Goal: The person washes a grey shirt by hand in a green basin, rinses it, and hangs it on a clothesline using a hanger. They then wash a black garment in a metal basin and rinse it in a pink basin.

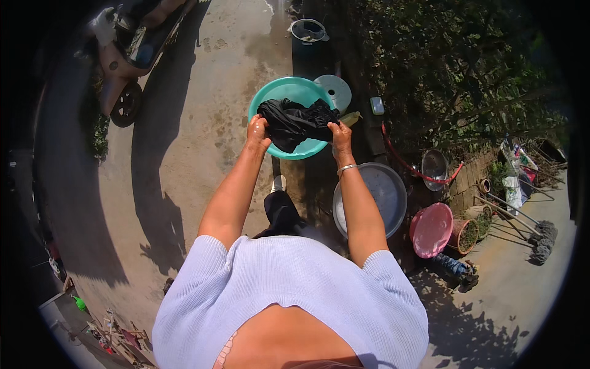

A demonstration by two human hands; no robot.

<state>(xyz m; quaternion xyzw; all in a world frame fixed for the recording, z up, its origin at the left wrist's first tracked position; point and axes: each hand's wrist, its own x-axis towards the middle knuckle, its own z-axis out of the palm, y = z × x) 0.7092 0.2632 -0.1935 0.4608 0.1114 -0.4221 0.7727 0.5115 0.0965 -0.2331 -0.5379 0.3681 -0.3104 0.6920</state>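
Observation:
A black cloth garment [295, 125] stretches between my hands, bunched and dark; its exact kind does not show. My left hand [258, 133] grips its left end, with the fingers closed on the fabric. At the other end my right hand [340, 135] is closed on it too, a bracelet on that wrist. Under the garment stands a turquoise basin [270, 90], its inside partly hidden by the cloth. Whether the cloth touches the basin I cannot tell.
A large metal basin [384, 190] lies by my right forearm. Beyond the turquoise basin are a round white stool [337, 92] and a dark bucket [308, 46]. A pink basin [431, 230], potted plants and a mop [543, 243] are at right; a scooter [120, 67] stands far left.

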